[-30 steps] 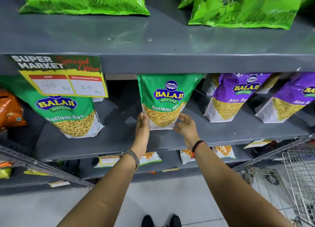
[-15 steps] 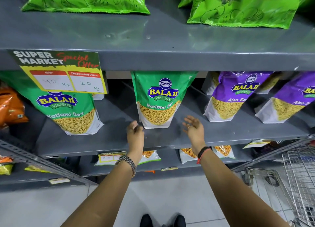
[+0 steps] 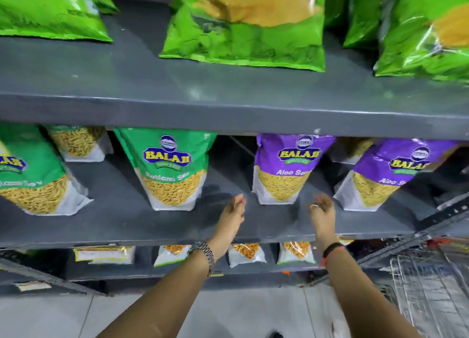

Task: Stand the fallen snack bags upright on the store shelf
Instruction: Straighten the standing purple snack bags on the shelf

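Note:
A green Ratlami Sev bag [image 3: 170,170] stands upright on the grey middle shelf [image 3: 121,218], with nothing touching it. To its right a purple Aloo Sev bag [image 3: 285,167] stands upright, and a second purple bag [image 3: 385,178] leans at the far right. My left hand [image 3: 232,211] is in front of the gap between the green and purple bags, fingers apart, holding nothing. My right hand [image 3: 322,209] hovers just right of the first purple bag's base, open and empty. Neither hand touches a bag.
Another green Ratlami Sev bag [image 3: 30,175] leans at the far left. Large light-green bags [image 3: 243,25] lie on the top shelf [image 3: 228,109]. Small packets [image 3: 246,254] sit on the lower shelf. A wire cart [image 3: 431,292] stands at the lower right.
Both hands let go of the green Ratlami Sev bag, which now stands alone, and moved right toward the purple Aloo Sev bag. The view shifted right as well.

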